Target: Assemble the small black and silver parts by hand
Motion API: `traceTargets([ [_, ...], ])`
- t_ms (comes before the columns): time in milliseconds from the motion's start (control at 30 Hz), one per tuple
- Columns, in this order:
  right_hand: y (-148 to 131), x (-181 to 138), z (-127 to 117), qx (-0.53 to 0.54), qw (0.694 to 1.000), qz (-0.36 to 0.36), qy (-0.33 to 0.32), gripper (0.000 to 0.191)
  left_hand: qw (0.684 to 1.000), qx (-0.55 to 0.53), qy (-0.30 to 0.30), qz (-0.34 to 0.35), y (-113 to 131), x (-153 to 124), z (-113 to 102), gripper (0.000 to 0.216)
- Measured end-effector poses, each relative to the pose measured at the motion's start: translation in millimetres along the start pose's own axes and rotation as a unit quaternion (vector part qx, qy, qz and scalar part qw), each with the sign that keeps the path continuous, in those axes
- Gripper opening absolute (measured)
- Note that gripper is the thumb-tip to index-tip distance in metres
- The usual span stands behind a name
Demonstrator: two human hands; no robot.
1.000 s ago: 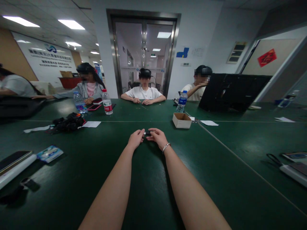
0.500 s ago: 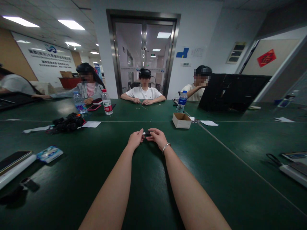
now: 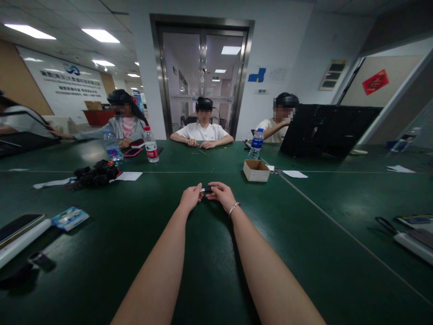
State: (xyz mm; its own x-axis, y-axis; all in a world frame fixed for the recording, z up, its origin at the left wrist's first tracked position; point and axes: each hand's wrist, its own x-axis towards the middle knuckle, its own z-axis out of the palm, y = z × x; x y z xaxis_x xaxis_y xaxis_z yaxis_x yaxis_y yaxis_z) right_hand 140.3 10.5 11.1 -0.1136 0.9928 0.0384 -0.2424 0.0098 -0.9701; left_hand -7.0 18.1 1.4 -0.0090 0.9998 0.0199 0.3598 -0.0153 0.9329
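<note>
Both arms reach forward over the green table, and the two hands meet near its middle. Between them is a small black stick-like object with a silver end (image 3: pixel 207 189), which may be a lipstick or a similar tube; its exact kind is too small to make out. My left hand (image 3: pixel 191 197) is closed, its thumb and fingers pinching the silver end. Closed around the black part is my right hand (image 3: pixel 222 194), with a silver bracelet (image 3: pixel 233 209) on its wrist. Fingers partly cover the object.
An open cardboard box (image 3: pixel 256 175) stands beyond my right hand, a water bottle (image 3: pixel 256 144) behind it. Black tangled gear (image 3: pixel 96 174) and a paper sheet (image 3: pixel 129 176) lie left. A phone (image 3: pixel 22 225) and blue packet (image 3: pixel 70 218) are nearer. Several people sit across the table.
My hands and the black-and-silver object look practically unmoved. At the far left, a seated person and the dark object in front of them have shifted slightly.
</note>
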Motion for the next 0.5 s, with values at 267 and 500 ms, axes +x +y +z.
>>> traceTargets([
  [267,-3.1,-1.4,1.8,-0.006,1.0,0.005,0.001,0.016,1.0,0.009,-0.009,0.013,-0.7,-0.6,0.5,0.044],
  [500,-4.0,-2.7,2.4,-0.005,1.0,0.001,0.007,0.017,0.999,-0.03,-0.015,0.023,0.8,-2.7,-0.1,0.032],
])
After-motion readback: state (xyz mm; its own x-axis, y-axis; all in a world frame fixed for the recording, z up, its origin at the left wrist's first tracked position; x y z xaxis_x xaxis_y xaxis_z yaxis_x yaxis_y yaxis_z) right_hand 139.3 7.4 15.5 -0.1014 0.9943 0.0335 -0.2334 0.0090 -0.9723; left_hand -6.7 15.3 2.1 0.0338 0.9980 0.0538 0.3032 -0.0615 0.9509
